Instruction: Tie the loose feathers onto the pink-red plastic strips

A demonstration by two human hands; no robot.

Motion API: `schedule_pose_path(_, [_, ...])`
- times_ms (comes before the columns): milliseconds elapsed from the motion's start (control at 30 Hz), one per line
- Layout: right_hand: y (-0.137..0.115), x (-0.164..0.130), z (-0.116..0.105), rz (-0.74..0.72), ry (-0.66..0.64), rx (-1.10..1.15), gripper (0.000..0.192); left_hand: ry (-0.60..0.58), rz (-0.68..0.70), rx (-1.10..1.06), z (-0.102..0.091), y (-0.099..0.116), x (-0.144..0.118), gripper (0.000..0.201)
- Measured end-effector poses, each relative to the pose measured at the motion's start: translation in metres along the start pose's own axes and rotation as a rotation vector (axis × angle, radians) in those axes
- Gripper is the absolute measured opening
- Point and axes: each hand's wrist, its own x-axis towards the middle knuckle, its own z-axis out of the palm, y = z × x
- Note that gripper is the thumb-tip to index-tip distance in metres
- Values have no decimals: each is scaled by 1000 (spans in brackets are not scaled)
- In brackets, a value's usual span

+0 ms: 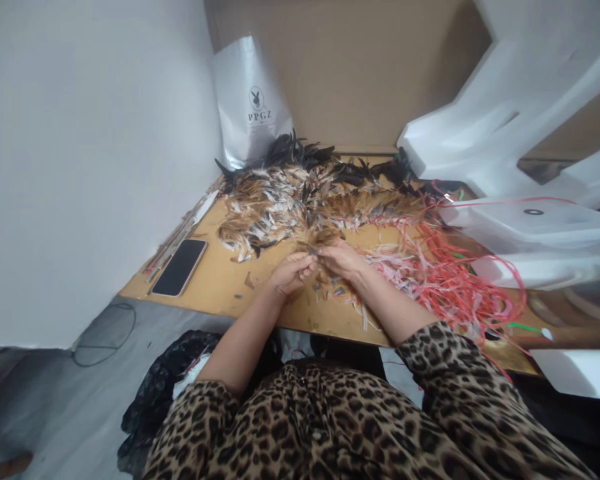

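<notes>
Near the front of the wooden table, my left hand (295, 271) and my right hand (341, 259) meet, fingers closed in pinches. Between them is a small bunch of brown feathers (325, 237), its base at my fingertips. Just beyond lies a pile of brown, white and black feathers (270, 207). To the right of it stretches a row of golden-brown feathers (375, 203). A tangle of pink and red plastic string (445, 273) spreads beside my right forearm. Feather scraps lie under my hands.
A phone (180, 267) lies at the table's left. Behind the feathers stands a silver-white bag (253, 100). A white sewing machine (480, 140) occupies the right side. A black plastic bag (165, 380) is on the floor, and a cable (105, 347) lies farther left.
</notes>
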Motion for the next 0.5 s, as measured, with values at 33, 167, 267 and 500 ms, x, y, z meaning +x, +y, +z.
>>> schedule_pose_path(33, [1,0,4,-26,24,41,22,-7,-18,-114,0,-1,0,15])
schedule_pose_path(167, [0,-1,12,-83,41,95,14,-7,-112,-410,2,-2,0,3])
schedule_pose_path(267, [-1,-2,9,-104,27,52,13,1,-173,-506,5,0,-1,15])
schedule_pose_path(500, [-4,-1,4,-120,89,-181,9,30,-261,-546,5,1,0,18])
